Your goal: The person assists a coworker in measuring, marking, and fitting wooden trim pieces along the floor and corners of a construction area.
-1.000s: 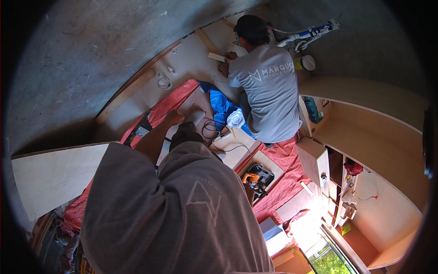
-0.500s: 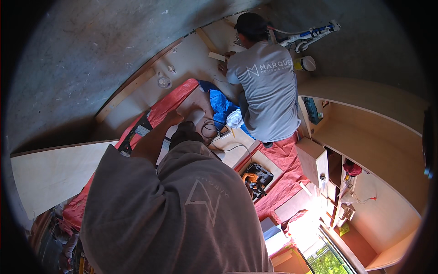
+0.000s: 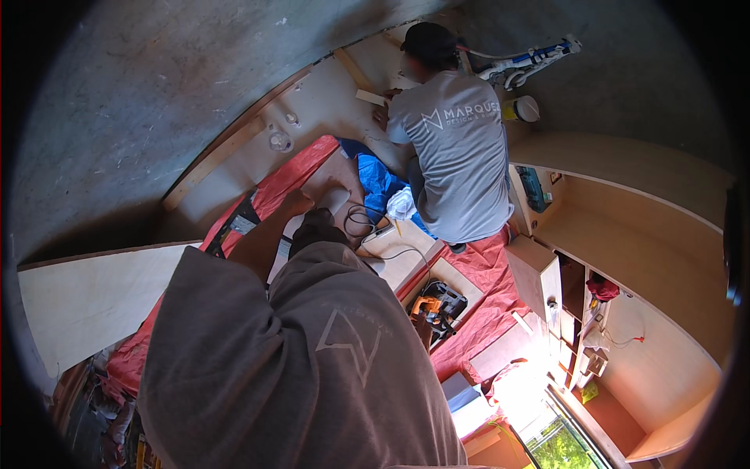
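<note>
My left hand point(image 3: 298, 202) is at the end of my bare left arm, which stretches forward out of a loose grey-brown sleeve. Its fingers look closed, low over a brown board point(image 3: 344, 168). What lies in them, if anything, I cannot make out. Just right of the hand are my dark-clothed leg point(image 3: 319, 228) and a pale grey shape point(image 3: 337, 198). My right hand does not show; my shirt point(image 3: 305, 367) fills the lower middle. Right of the shirt, an orange and black power tool point(image 3: 439, 305) sits on a pale wooden panel, with a brown shape point(image 3: 423, 330) beside it.
A co-worker point(image 3: 461, 156) crouches ahead by the wall, hands at a pale wood strip point(image 3: 370, 98). Red sheeting point(image 3: 488, 273), a blue sheet point(image 3: 376, 184) and a black cable point(image 3: 406, 252) lie about. Wooden cabinets point(image 3: 617, 227) stand right; a white panel point(image 3: 101, 297) leans left.
My torso has shifted slightly, and more of the brown shape between my shirt and the power tool shows. My left hand stays almost in place. The co-worker's head has turned a little.
</note>
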Tool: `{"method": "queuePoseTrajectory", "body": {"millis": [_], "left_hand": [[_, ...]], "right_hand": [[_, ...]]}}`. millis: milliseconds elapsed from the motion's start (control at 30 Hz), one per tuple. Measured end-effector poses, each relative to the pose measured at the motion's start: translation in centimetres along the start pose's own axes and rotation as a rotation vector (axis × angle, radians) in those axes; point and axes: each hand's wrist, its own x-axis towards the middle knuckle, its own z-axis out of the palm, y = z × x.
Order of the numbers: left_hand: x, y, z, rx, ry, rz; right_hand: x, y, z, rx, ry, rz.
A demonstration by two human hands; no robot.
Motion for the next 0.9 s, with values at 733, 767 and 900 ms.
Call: {"method": "queuePoseTrajectory", "body": {"millis": [733, 767, 900], "left_hand": [[-0.5, 0.5, -0.2, -0.008, 0.014, -0.01], [-0.5, 0.6, -0.3, -0.001, 0.016, 0.005], [-0.7, 1.2, -0.6, 0.012, 0.023, 0.036]], "right_hand": [[1.7, 2.2, -0.2, 0.085, -0.004, 0.057], [2.1, 2.9, -0.3, 0.079, -0.012, 0.051], [2.7, 3.9, -0.4, 0.08, 0.006, 0.068]]}}
